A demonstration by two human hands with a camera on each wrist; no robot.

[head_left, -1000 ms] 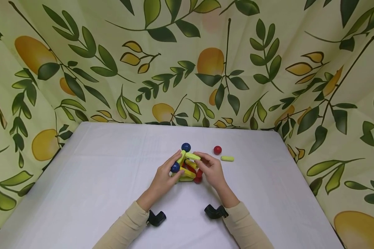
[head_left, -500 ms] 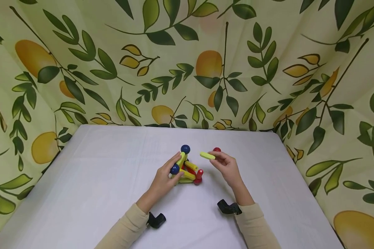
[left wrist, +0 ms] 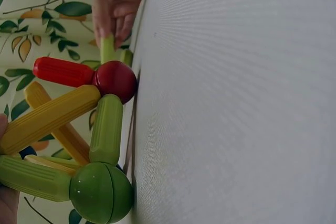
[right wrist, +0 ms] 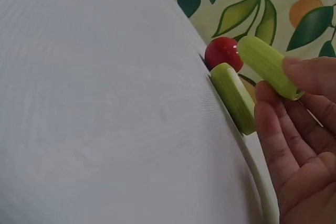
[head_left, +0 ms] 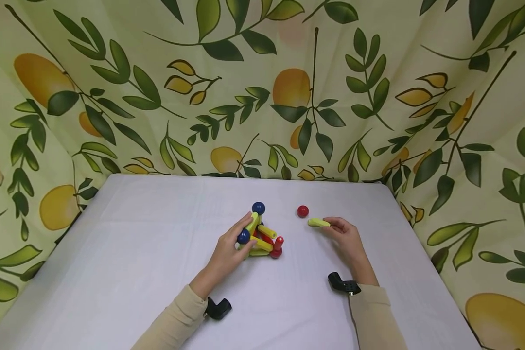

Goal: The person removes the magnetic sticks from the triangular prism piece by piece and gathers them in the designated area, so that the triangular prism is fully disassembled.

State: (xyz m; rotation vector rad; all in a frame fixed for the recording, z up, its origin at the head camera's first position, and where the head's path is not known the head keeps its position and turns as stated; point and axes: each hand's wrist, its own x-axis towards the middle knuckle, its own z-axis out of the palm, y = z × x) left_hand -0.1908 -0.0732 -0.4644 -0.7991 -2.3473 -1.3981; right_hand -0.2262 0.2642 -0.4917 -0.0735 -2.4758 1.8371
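My left hand (head_left: 227, 247) grips the left side of a toy frame of magnetic building rods and balls, its thumb by a yellow rod (head_left: 262, 244). Two blue balls (head_left: 258, 208) sit at the frame's upper and left corners. The left wrist view shows a green ball (left wrist: 102, 192) and a red ball (left wrist: 116, 81) at the base, with a red rod (left wrist: 63, 72) sticking out from the latter. Off to the right, my right hand (head_left: 351, 245) pinches a lime-green rod (right wrist: 268, 66) between thumb and fingers, above a second lime-green rod (right wrist: 233, 98) on the table.
A loose red ball (head_left: 303, 211) lies on the white-covered table (head_left: 135, 253), just beyond the rod lying there. A curtain (head_left: 245, 97) printed with leaves and fruit stands along the back and sides. Black camera mounts (head_left: 343, 283) project from both wrists.
My right hand has drawn the lime-green rod away from the frame and carried it right, over the loose rod. My left hand keeps its grip on the frame.
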